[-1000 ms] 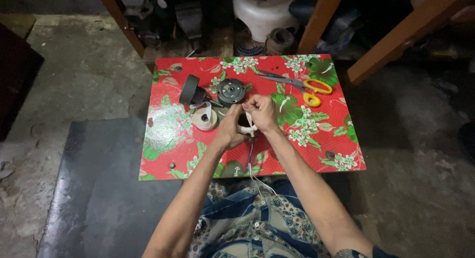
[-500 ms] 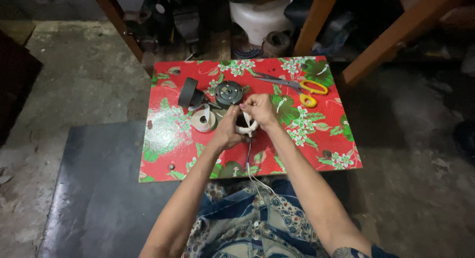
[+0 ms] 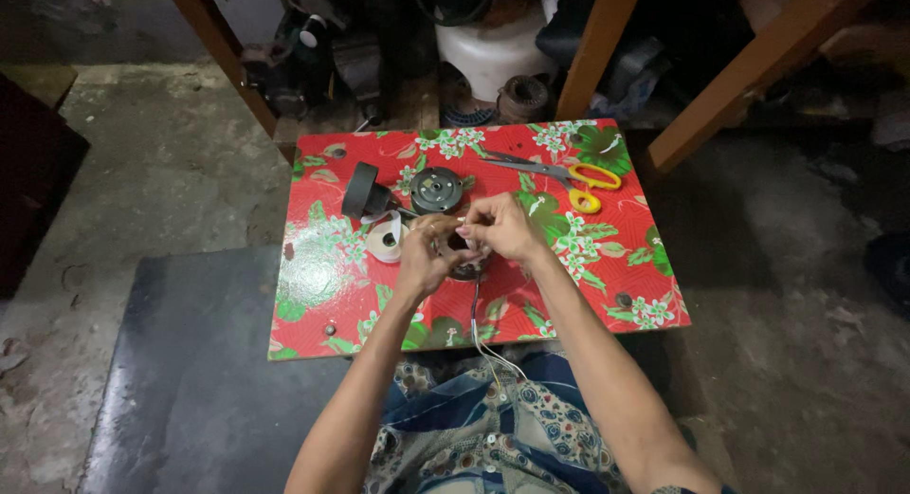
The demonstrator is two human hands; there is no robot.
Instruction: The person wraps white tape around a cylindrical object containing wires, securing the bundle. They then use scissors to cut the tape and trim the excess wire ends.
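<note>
Here both hands, left hand (image 3: 424,263) and right hand (image 3: 500,227), pinch a small round wound part (image 3: 462,252) above the surface (image 3: 588,266), fingers clenched steadying it; wires (image 3: 481,328) trail down.

head cam: I'm looking steeply down from the person's head, facing fwd over the lap.
range: I'm sitting at abt arm's length above the red floral table (image 3: 607,266).
framing: table's filling mid-frame, floor showing round it.
overlap: I'm getting one view only.
</note>
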